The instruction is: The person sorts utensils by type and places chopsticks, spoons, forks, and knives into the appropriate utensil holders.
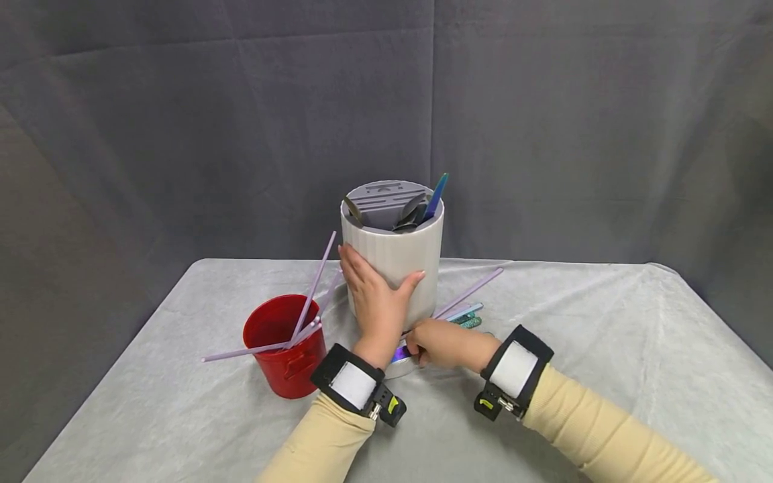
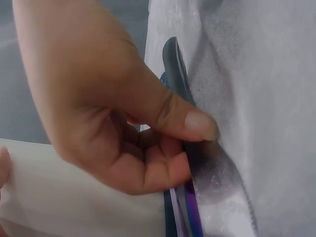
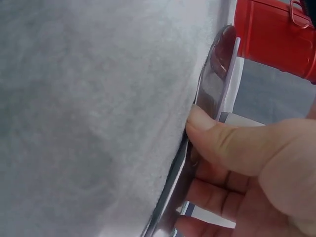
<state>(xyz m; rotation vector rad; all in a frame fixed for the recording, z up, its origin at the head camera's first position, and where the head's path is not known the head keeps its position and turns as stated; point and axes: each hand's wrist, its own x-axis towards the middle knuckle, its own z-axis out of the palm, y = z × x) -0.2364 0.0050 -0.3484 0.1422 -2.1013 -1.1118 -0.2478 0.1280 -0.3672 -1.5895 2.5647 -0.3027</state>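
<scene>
My left hand (image 1: 380,302) rests against a tall white container (image 1: 417,268). Its fingers lie along the left side, with the thumb spread across the front. Grey slots divide the container's top, where several spoons (image 1: 413,208) and a blue-purple utensil handle (image 1: 436,198) stand. Low in front, my right hand (image 1: 443,343) pinches a shiny, dark piece of cutlery (image 3: 212,89) between thumb and curled fingers; whether it is a knife or a spoon I cannot tell. Its purple sheen (image 1: 401,353) shows in the head view, above a pale rounded thing (image 1: 401,367) mostly hidden by the hands.
A red bucket (image 1: 292,376) stands left of the container, with several lilac straws (image 1: 311,288) leaning out of it. Right of the container lie another lilac straw (image 1: 471,292) and glittery green handles (image 1: 471,322). Grey cloth covers the table (image 1: 604,335); a dark curtain hangs behind.
</scene>
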